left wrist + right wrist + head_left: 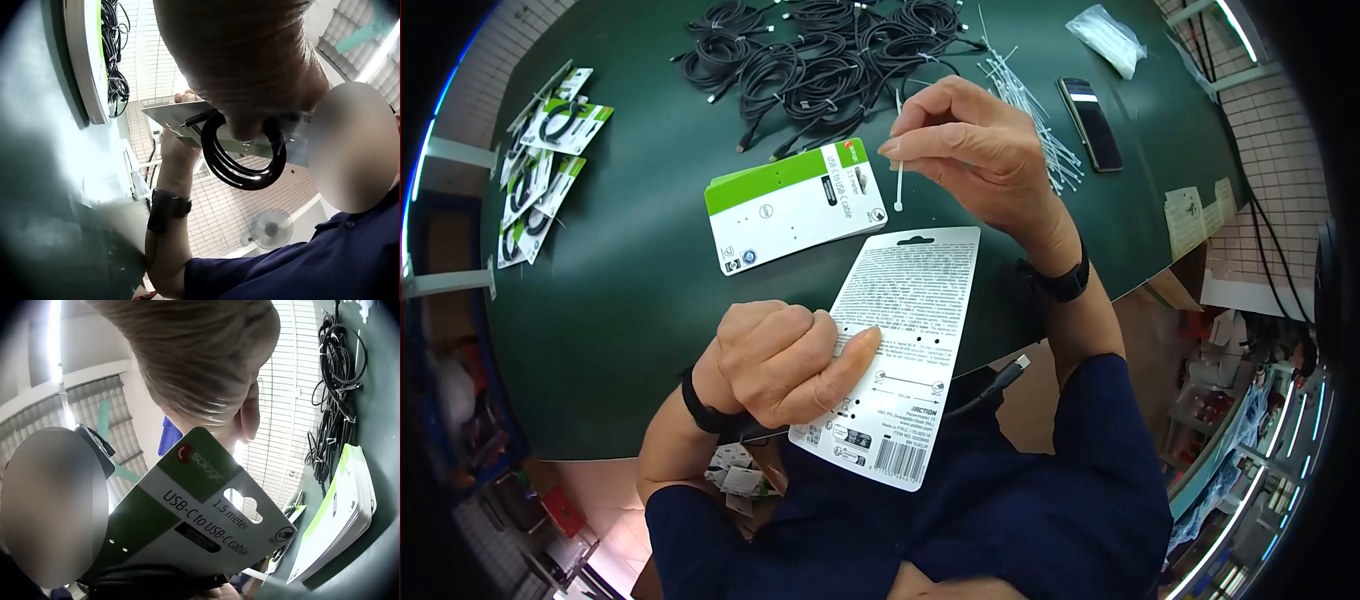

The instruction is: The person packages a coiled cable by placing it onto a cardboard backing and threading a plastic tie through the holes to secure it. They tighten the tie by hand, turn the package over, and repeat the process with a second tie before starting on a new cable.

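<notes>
The left hand (785,365) grips a printed card (905,310) backed by a coiled black cable (244,180) at the six o'clock edge of the tabletop (630,320), while the right hand (975,140), at one o'clock from the card, pinches a white cable tie (899,190).

Packaging card (907,352) nearest; card stack (795,205) behind, then cables (825,100); phone (1090,125) right (zip ties (1020,90) between).

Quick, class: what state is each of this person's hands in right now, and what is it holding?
Left hand: closed, holding the printed card.
Right hand: closed, pinching a white cable tie.
</notes>
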{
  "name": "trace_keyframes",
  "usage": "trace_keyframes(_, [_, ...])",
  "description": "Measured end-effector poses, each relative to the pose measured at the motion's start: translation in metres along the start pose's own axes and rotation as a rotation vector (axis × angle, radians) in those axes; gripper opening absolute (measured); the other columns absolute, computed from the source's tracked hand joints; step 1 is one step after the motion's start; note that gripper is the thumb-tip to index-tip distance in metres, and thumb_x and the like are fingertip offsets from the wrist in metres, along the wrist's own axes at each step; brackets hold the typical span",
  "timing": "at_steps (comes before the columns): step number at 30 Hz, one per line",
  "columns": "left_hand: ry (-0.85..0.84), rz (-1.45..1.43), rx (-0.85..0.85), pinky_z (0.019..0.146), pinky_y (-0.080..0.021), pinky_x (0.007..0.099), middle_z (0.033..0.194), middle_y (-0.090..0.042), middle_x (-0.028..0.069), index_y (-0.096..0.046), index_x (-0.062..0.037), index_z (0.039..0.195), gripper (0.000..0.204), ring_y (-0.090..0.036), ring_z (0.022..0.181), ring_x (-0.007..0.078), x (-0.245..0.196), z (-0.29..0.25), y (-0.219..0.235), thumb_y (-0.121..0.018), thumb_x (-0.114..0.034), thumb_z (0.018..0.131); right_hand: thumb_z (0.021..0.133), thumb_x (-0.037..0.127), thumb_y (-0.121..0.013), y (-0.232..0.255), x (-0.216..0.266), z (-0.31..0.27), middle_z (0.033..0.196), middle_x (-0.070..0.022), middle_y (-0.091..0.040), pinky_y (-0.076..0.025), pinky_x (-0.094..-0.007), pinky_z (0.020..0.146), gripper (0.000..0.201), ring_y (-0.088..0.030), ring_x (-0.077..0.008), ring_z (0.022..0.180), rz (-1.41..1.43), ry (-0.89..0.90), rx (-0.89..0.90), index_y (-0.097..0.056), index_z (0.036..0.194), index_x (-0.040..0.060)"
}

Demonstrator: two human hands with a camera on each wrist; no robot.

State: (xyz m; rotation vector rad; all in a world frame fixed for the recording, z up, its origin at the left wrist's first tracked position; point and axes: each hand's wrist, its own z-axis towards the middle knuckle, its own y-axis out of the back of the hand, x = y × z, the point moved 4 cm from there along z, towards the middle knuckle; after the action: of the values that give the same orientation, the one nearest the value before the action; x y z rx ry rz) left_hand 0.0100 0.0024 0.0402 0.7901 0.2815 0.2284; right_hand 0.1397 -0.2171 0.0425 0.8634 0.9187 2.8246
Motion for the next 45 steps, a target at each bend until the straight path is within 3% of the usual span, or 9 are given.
trace_keyframes(4, [-0.04, 0.043, -0.06, 0.045, -0.035, 0.0231, 0.078, -0.058, 0.0019, -0.074, -0.0056, 0.117, 0.042, -0.049, 0.057, 0.009, 0.003, -0.005, -0.01, -0.076, -0.02, 0.077, 0.078, -0.005, -0.085, -0.004, 0.003, -0.004, 0.103, -0.0096, -0.074, -0.06, -0.0252, 0.071, 0.027, -0.072, -0.0178, 0.085, 0.009, 0.041, 0.03, -0.08, 0.101, 0.0085])
trace_keyframes(9, [-0.045, 0.053, -0.048, 0.045, -0.035, 0.0226, 0.077, -0.057, 0.0022, -0.074, -0.0061, 0.117, 0.045, -0.049, 0.057, 0.0088, 0.004, -0.009, -0.016, -0.077, -0.021, 0.074, 0.079, -0.007, -0.083, 0.005, 0.013, 0.001, 0.099, -0.0152, -0.074, -0.061, -0.0272, 0.068, 0.029, -0.074, -0.0202, 0.083, 0.132, 0.105, 0.025, -0.076, 0.105, 0.0025])
trace_keyframes(13, [-0.07, 0.064, -0.055, 0.044, -0.033, 0.0221, 0.076, -0.056, 0.0016, -0.074, -0.0061, 0.117, 0.046, -0.047, 0.056, 0.0082, 0.003, -0.011, -0.021, -0.078, -0.02, 0.073, 0.082, -0.008, -0.081, 0.01, 0.034, -0.002, 0.098, -0.0206, -0.074, -0.061, -0.0296, 0.067, 0.029, -0.075, -0.0241, 0.082, 0.513, -0.129, 0.043, -0.072, 0.109, -0.0017])
trace_keyframes(16, [-0.09, 0.058, -0.038, 0.045, -0.037, 0.0256, 0.084, -0.066, 0.0096, -0.073, -0.0068, 0.113, 0.05, -0.054, 0.058, 0.0119, 0.002, -0.013, -0.025, -0.081, -0.017, 0.065, 0.084, -0.009, -0.077, 0.003, 0.043, -0.001, 0.097, -0.024, -0.074, -0.06, -0.0303, 0.066, 0.027, -0.075, -0.0259, 0.08, 0.576, 0.004, 0.216, -0.07, 0.11, -0.0032])
trace_keyframes(25, [-0.084, 0.031, -0.048, 0.045, -0.037, 0.0258, 0.085, -0.068, 0.0077, -0.074, -0.0076, 0.111, 0.052, -0.054, 0.058, 0.0121, 0.003, -0.012, -0.028, -0.08, -0.018, 0.06, 0.082, -0.014, -0.075, -0.012, 0.048, -0.009, 0.097, -0.0253, -0.075, -0.057, -0.0287, 0.063, 0.027, -0.076, -0.0242, 0.08, 0.641, -0.01, 0.257, -0.07, 0.108, -0.0055])
trace_keyframes(28, [-0.096, 0.059, -0.128, 0.043, -0.032, 0.0212, 0.071, -0.053, 0.0004, -0.074, -0.0055, 0.114, 0.043, -0.046, 0.055, 0.0076, 0.003, -0.01, -0.029, -0.08, -0.014, 0.072, 0.081, -0.015, -0.074, -0.014, 0.049, -0.01, 0.097, -0.0256, -0.074, -0.058, -0.0287, 0.063, 0.028, -0.076, -0.0247, 0.08, 0.633, -0.018, 0.237, -0.07, 0.107, -0.0055])
trace_keyframes(45, [-0.073, 0.026, -0.135, 0.043, -0.032, 0.022, 0.071, -0.052, 0.0002, -0.074, -0.0051, 0.114, 0.044, -0.047, 0.055, 0.0081, 0.005, -0.012, -0.029, -0.079, -0.015, 0.072, 0.08, -0.01, -0.08, -0.02, 0.053, -0.009, 0.093, -0.0238, -0.074, -0.058, -0.028, 0.061, 0.025, -0.075, -0.0243, 0.076, 0.584, -0.06, 0.263, -0.071, 0.103, -0.0051])
